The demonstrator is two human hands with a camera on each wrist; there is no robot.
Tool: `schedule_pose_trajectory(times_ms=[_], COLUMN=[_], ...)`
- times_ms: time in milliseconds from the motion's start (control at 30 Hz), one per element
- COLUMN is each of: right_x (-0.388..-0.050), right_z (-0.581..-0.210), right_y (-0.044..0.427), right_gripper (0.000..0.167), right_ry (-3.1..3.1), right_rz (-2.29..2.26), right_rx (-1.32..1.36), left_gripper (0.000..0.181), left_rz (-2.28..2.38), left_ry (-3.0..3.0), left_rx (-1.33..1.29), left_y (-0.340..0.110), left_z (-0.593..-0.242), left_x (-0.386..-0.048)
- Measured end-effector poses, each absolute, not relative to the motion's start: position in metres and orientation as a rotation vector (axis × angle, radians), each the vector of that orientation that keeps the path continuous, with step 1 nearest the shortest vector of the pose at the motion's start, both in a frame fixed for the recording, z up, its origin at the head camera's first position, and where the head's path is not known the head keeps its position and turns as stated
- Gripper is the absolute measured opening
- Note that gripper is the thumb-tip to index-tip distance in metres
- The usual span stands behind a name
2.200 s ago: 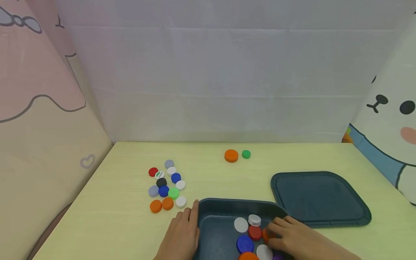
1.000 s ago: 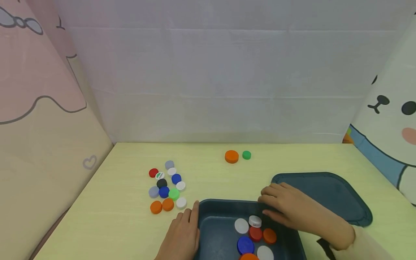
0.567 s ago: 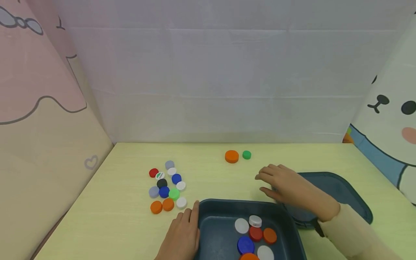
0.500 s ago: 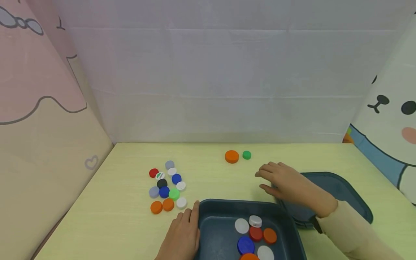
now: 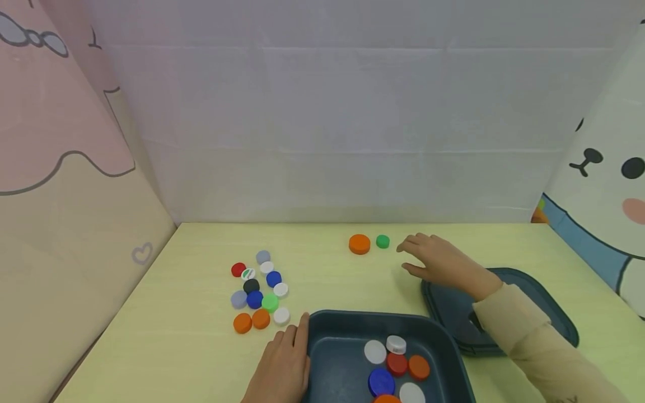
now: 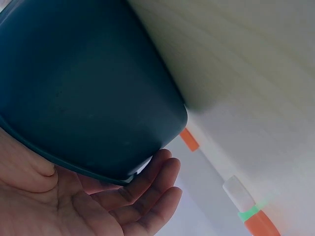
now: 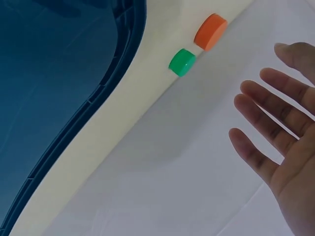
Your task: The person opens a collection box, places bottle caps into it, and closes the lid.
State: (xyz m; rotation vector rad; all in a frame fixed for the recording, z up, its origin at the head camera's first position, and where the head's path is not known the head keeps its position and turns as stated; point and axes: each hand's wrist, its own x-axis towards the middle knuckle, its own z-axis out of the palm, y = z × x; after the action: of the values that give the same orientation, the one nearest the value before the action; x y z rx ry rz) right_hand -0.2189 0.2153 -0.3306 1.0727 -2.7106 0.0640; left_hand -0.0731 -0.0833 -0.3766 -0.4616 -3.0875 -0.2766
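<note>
A dark blue bin (image 5: 347, 319) at the front holds several caps, among them a blue cap (image 5: 381, 382), a red cap (image 5: 397, 364) and an orange cap (image 5: 419, 367). My left hand (image 5: 282, 364) lies along its left wall; in the left wrist view that hand (image 6: 133, 201) has its fingers curled at the rim of the bin (image 6: 98, 98). My right hand (image 5: 443, 263) hovers empty with spread fingers, just right of a green cap (image 5: 383, 241) and an orange cap (image 5: 359, 244). The right wrist view shows the hand (image 7: 285, 128) apart from the green cap (image 7: 182, 62).
Several mixed caps, including a black one (image 5: 251, 286) and a light green one (image 5: 270, 303), lie grouped on the left of the table (image 5: 151, 336). A dark blue lid or tray (image 5: 504, 274) lies at the right, partly under my right forearm. A pale sheet (image 5: 322, 129) stands behind.
My right hand has let go of the orange cap among those in the bin, then moved up and away toward the back of the table. My left hand has stayed at the bin.
</note>
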Motion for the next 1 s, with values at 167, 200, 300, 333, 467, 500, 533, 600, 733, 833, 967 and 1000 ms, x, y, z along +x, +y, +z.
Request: schedule_pose_trajectory(times_ms=[167, 200, 300, 333, 467, 500, 533, 600, 733, 833, 967, 1000], right_x=[-0.228, -0.229, -0.233, -0.234, -0.240, -0.242, -0.244, -0.248, -0.256, -0.261, -0.268, -0.270], right_z=[-0.334, -0.335, -0.336, -0.335, -0.335, -0.335, -0.335, -0.336, -0.334, -0.332, -0.330, -0.330], right_y=[0.217, 0.217, 0.216, 0.216, 0.216, 0.216, 0.216, 0.217, 0.218, 0.220, 0.222, 0.222], right_gripper=[0.030, 0.030, 0.030, 0.030, 0.031, 0.032, 0.032, 0.032, 0.031, 0.031, 0.033, 0.034], right_ry=[-2.712, -2.714, -2.733, -2.744, -2.797, -2.809, -2.817, -2.825, -2.835, -2.851, -2.888, -2.901], right_rz=[0.080, 0.079, 0.078, 0.080, 0.080, 0.082, 0.085, 0.088, 0.107, 0.130, 0.168, 0.175], right_rx=[1.050, 1.044, 1.030, 1.028, 1.004, 0.994, 0.987, 0.978, 0.973, 0.964, 0.938, 0.927], left_gripper=[0.060, 0.060, 0.060, 0.060, 0.061, 0.061, 0.061, 0.061, 0.061, 0.060, 0.060, 0.060], left_rz=[-0.263, -0.262, -0.260, -0.259, -0.261, -0.262, -0.261, -0.258, -0.252, -0.258, -0.264, -0.265], left_ry=[-3.096, -3.095, -3.085, -3.085, -3.096, -3.101, -3.107, -3.118, -3.126, -3.135, -3.136, -3.131], left_rx=[-0.452, -0.450, -0.457, -0.456, -0.453, -0.449, -0.444, -0.437, -0.432, -0.426, -0.421, -0.423], left_y=[-0.083, -0.083, -0.083, -0.083, -0.083, -0.083, -0.082, -0.082, -0.082, -0.082, -0.082, -0.082], left_z=[-0.377, -0.377, -0.377, -0.377, -0.377, -0.377, -0.377, -0.377, -0.377, -0.376, -0.377, -0.377], left_x=[-0.073, -0.073, -0.073, -0.074, -0.074, -0.074, -0.074, -0.074, -0.075, -0.075, -0.075, -0.075])
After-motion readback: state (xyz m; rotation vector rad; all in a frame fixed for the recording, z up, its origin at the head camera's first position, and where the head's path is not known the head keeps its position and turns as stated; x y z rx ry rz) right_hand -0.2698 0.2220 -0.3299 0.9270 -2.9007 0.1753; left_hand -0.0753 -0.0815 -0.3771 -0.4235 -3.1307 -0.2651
